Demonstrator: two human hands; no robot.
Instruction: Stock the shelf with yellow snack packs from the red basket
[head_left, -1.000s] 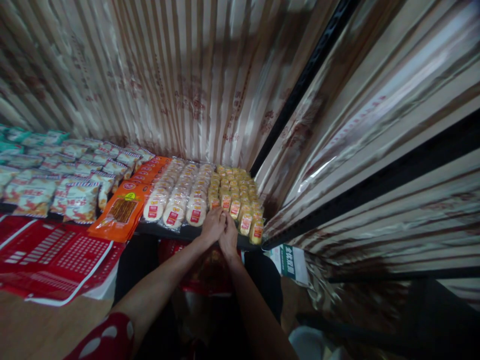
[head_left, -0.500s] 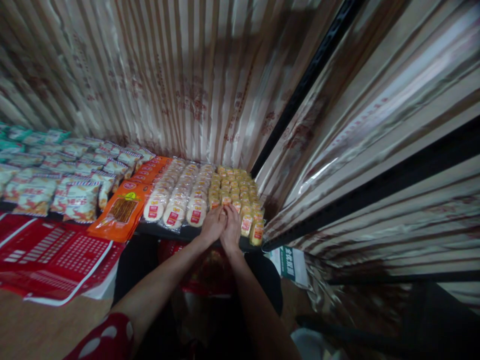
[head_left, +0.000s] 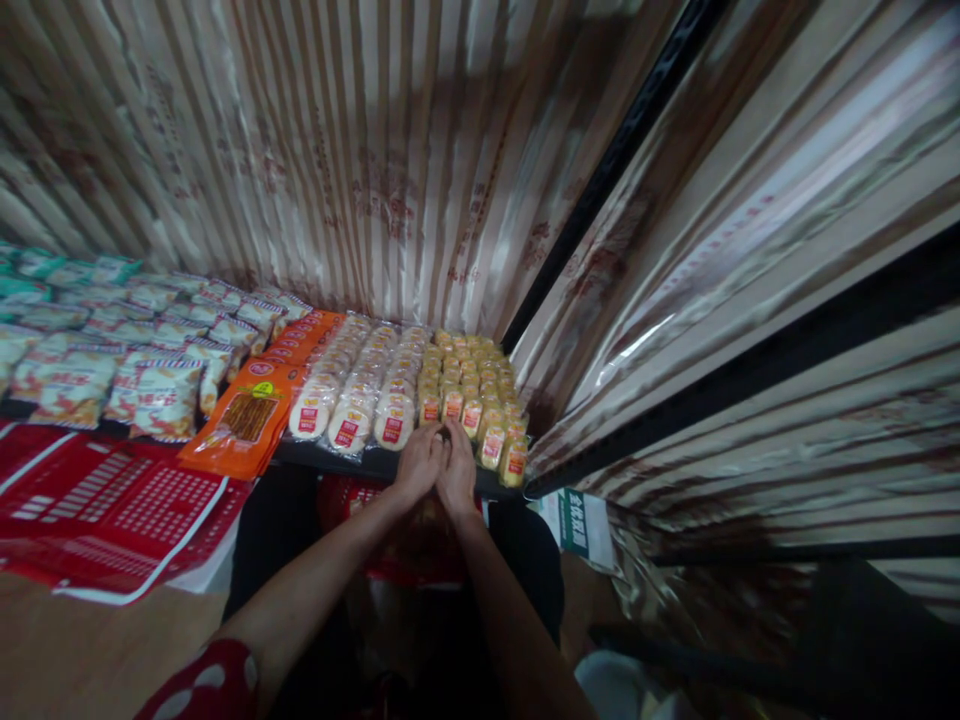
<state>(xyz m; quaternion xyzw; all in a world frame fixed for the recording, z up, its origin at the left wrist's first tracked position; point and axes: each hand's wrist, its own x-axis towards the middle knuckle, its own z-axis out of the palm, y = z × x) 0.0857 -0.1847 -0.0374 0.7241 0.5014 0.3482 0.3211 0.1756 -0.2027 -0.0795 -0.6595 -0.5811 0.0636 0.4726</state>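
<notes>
My left hand (head_left: 420, 462) and my right hand (head_left: 456, 468) rest side by side at the front edge of the black shelf (head_left: 386, 462), nearly touching each other. Their fingers stretch forward, with the fingertips at the near end of the rows of small yellow wrapped cakes (head_left: 452, 404). I see nothing held in either hand, though the undersides of the fingers are hidden. To the left of my hands lie rows of round white wrapped crackers (head_left: 393, 426) with red labels. An orange snack packet (head_left: 244, 420) lies beyond these, hanging partly over the shelf edge.
White snack bags (head_left: 166, 398) and green packets (head_left: 45, 264) fill the shelf's left. Below them is a red shopping basket (head_left: 127, 510). Striped sheeting (head_left: 390, 150) backs the shelf, and a black upright post (head_left: 592, 210) stands at its right corner.
Both hands have drawn back slightly toward me from the yellow cakes. The front cakes with orange labels, partly covered before, now show more fully.
</notes>
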